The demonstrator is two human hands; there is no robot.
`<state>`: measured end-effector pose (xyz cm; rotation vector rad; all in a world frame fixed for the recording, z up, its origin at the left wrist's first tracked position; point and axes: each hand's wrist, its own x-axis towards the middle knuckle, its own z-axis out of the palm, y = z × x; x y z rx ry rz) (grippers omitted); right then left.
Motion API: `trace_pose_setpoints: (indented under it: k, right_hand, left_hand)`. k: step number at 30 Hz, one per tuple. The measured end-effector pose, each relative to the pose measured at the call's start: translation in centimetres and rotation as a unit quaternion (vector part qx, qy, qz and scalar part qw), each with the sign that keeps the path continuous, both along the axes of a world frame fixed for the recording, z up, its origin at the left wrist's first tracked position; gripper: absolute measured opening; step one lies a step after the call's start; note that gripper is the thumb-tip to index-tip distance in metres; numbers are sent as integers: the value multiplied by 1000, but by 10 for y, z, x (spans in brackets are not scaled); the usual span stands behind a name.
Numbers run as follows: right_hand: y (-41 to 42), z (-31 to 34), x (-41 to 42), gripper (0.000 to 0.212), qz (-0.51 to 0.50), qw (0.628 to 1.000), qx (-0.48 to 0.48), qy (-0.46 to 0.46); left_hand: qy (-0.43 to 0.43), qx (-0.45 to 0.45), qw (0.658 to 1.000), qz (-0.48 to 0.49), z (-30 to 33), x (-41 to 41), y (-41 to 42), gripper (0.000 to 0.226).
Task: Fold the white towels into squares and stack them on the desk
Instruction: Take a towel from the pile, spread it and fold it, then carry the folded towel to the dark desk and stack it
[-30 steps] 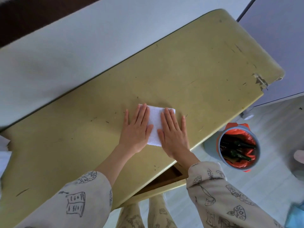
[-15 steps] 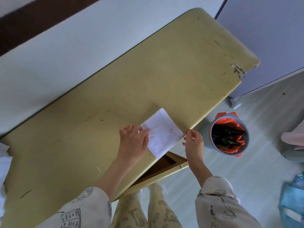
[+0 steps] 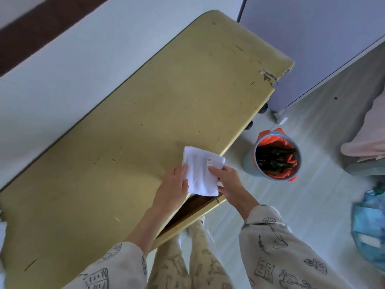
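Note:
A white towel [image 3: 200, 171], folded into a small square with a little label on top, is at the near edge of the yellow desk [image 3: 129, 130], its lower part hanging past the edge. My left hand [image 3: 174, 184] grips its left side. My right hand [image 3: 226, 180] pinches its right side near the label. Both hands hold it at once.
A grey bin with an orange liner and dark bottles [image 3: 276, 156] stands on the floor right of the desk. An open drawer [image 3: 193, 207] shows below the desk edge. More white cloth [image 3: 2, 230] lies at the desk's far left. A blue bag [image 3: 368, 224] sits at right.
Both hands were pressing the towel flat on the desk. The towel has since slid to the near edge, and both hands now grip its sides.

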<state>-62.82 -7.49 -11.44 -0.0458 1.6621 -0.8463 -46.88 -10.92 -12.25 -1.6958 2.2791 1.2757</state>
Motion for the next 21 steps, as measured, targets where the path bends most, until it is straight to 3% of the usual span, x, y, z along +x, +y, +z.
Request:
trace_pose_setpoints:
  k: [5,9,15,21]
  right_hand:
    - [29,32,-10,16,152,960,-13,236]
    - [74,70,-13,26,162,923,-23,348]
    - [193,138,3,16,-27,916,-23,400]
    - [347,206,32,7,-265,893,-60,359]
  left_hand:
    - [12,9,999,-29,27,5,7,27]
    - [67,-15,992,-107,57,0,12,24]
    - [145,5,960,-238,103,-32,69,25]
    - [185,19,863,-471,163,-93,188,28]
